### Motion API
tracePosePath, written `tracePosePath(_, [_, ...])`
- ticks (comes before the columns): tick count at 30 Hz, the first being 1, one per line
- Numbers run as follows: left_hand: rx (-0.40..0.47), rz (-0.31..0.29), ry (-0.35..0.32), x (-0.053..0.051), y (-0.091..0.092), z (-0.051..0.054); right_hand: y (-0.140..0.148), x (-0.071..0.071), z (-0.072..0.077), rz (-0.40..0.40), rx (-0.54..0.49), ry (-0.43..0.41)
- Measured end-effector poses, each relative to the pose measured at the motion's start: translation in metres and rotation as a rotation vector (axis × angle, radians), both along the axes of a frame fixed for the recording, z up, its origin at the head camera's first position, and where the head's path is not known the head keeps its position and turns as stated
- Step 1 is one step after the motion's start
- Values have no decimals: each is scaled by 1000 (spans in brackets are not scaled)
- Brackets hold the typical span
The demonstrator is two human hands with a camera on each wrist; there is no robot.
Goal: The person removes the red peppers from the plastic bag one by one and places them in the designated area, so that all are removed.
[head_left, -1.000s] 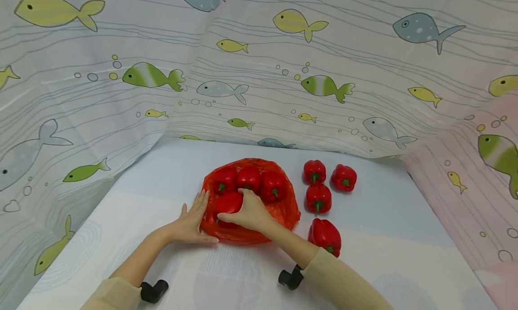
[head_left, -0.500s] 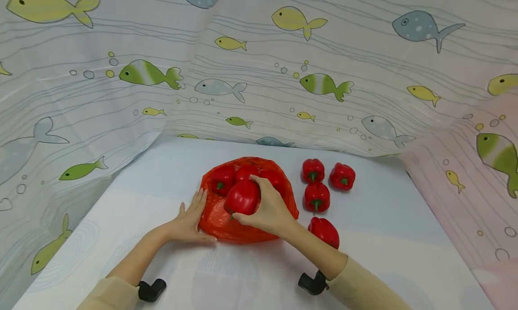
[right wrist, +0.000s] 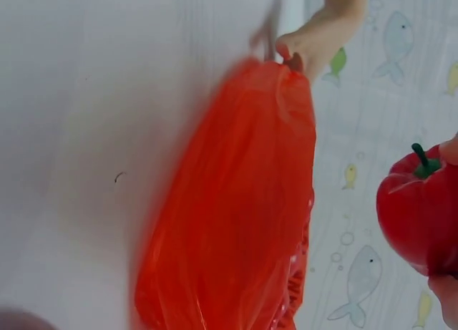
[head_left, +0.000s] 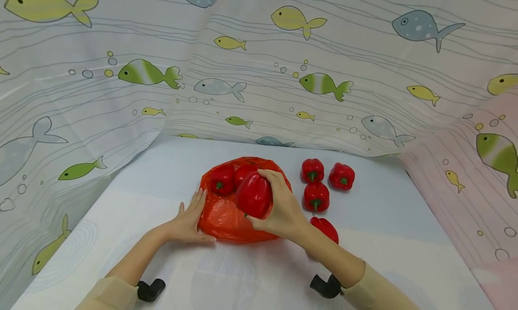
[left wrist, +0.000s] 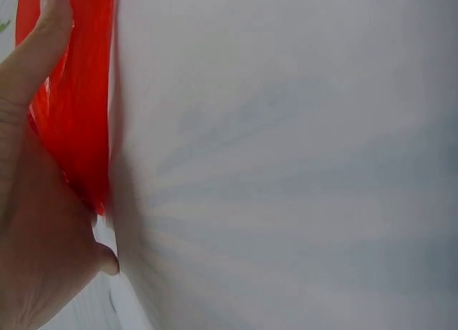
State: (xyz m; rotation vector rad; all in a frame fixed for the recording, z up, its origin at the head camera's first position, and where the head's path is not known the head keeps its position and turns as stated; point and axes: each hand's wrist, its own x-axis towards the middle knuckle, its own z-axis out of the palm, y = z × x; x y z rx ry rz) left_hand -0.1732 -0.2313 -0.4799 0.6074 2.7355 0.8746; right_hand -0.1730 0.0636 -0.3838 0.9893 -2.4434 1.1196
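A red bell pepper (head_left: 252, 195) with a green stem is gripped between the thumb and fingers of my right hand (head_left: 285, 211), raised above an orange-red plastic bag (head_left: 220, 217). The right wrist view shows this pepper (right wrist: 418, 208) apart from the bag (right wrist: 229, 208). Inside the bag sit a bell pepper (head_left: 222, 180) at the back left and another (head_left: 243, 172) partly hidden behind the held one. My left hand (head_left: 188, 222) lies with spread, straight fingers against the bag's left side; the left wrist view shows its thumb along the bag (left wrist: 86, 115).
Right of the bag are bell peppers on the white table (head_left: 384, 211): one (head_left: 313, 170) at the back, one (head_left: 341, 176) beside it, one (head_left: 316, 197) nearer, and one (head_left: 325, 229) partly behind my right forearm. A fish-patterned curtain (head_left: 259, 53) hangs behind the table.
My right hand has lifted the bell pepper from the front of the bag and carried it up and to the right. My left hand stays against the bag.
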Motion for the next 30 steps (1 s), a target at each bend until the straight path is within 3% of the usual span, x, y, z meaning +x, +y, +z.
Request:
tracePosePath(10, [6,-9,8,0,0,6,23,3,9,12,-7,-4])
tracePosePath(20, [4,-11,7,0,-1,1,47,4,9,21,13,64])
tracePosePath(30, [7,-8,15,-2,-1,0,84,-3,15,-3,23,52])
